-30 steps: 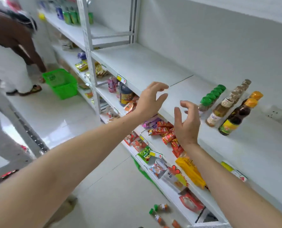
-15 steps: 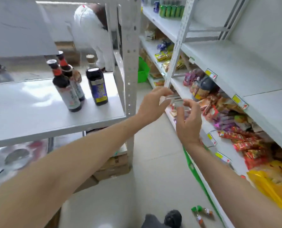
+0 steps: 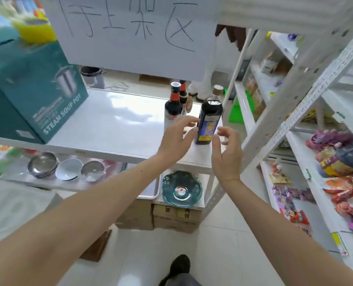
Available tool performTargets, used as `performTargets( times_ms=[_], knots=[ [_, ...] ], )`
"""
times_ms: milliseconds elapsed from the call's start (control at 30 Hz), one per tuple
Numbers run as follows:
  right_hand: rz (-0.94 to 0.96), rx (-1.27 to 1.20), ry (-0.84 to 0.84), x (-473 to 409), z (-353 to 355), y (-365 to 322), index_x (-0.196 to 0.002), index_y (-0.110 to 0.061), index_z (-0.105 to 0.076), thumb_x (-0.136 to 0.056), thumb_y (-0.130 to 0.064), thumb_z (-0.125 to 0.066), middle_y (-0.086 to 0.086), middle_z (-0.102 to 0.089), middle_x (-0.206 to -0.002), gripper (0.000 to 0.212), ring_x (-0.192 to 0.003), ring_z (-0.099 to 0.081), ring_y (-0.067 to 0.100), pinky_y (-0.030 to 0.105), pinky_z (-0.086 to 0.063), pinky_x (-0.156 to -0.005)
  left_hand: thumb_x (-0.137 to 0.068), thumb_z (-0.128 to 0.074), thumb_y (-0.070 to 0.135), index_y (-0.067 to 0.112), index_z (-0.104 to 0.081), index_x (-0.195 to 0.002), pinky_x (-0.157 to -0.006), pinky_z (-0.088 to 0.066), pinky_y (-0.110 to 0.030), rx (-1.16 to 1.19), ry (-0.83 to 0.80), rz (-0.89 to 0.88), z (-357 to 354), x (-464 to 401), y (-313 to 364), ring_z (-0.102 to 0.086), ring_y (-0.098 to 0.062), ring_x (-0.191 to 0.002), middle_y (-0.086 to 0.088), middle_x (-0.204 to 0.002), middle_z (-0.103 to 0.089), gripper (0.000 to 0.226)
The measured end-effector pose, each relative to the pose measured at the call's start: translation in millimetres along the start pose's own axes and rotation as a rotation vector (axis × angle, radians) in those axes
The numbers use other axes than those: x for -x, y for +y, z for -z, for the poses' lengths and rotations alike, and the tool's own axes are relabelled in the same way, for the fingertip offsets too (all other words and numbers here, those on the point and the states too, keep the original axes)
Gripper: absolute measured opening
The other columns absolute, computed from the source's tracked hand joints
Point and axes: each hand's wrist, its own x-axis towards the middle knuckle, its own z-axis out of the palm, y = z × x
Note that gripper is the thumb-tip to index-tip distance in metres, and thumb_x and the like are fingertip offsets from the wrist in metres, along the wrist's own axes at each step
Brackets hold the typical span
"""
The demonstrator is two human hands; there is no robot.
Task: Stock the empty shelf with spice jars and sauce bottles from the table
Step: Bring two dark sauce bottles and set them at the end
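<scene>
A teal steam soup pot box [image 3: 27, 96] fills the left end of the white desk [image 3: 109, 124], its corner reaching the front edge; from there rightwards the glossy top lies bare as far as the bottles at the right end. Two dark sauce bottles with red neck bands [image 3: 174, 102] stand one behind the other near the back right corner. The left hand [image 3: 177, 137] reaches in front of them, its grip spread and holding nothing, fingertips just at the left side of the dark bottle with the blue and yellow label [image 3: 208, 122]. That bottle stands upright close to the desk's front right corner, near the right edge. The right hand [image 3: 226, 153] hovers just beside its right side, grip also spread and loosely curved, apart from the glass. A handwritten white sign [image 3: 134, 34] hangs above the desk's back edge. Below, metal bowls [image 3: 66, 168] and a blue-green glass plate [image 3: 181, 188] sit on a lower shelf. Right of the desk, a slanted perforated white upright [image 3: 295, 108] borders an aisle of pale floor tiles [image 3: 223, 244], with snack packets [image 3: 349, 195] on the white shelving beyond.
</scene>
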Motion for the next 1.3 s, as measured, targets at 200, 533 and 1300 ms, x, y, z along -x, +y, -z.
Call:
performTargets(
  times_ms=[200,533,1300],
  knots=[
    [0.012,-0.055,-0.136,-44,-51,-10,-0.114,-0.020,-0.052,-0.094,-0.033,-0.053,-0.002,-0.060,-0.109,0.024,-0.093,-0.061,0.025,0.045,-0.051,-0.084,-0.096,-0.056,0.019,0.013,-0.054,-0.125,-0.092,-0.053,-0.034,-0.024,0.104,0.126,33,-38,-32,-0.059,-0.011,-0.106,-0.003,-0.124,-0.057,0.030],
    [-0.056,0.066,-0.387,-116,-123,-18,-0.130,-0.007,-0.047,-0.091,-0.033,-0.065,0.001,-0.061,-0.116,0.049,-0.097,-0.055,0.016,0.019,-0.033,-0.078,-0.100,-0.047,0.029,0.015,-0.031,-0.147,-0.112,-0.035,-0.037,0.149,0.034,0.379,39,-63,-89,-0.039,-0.016,-0.136,-0.002,-0.152,-0.036,0.052],
    [-0.140,0.496,-0.058,-96,-141,-31,-0.104,-0.005,-0.053,-0.093,-0.045,-0.059,0.014,-0.066,-0.099,0.042,-0.096,-0.061,0.037,0.032,-0.033,-0.067,-0.096,-0.059,0.024,0.013,-0.063,-0.116,-0.098,-0.052,-0.040,0.285,-0.285,0.255,59,-116,-146,-0.065,-0.017,-0.107,-0.004,-0.118,-0.067,0.024]
  ],
)
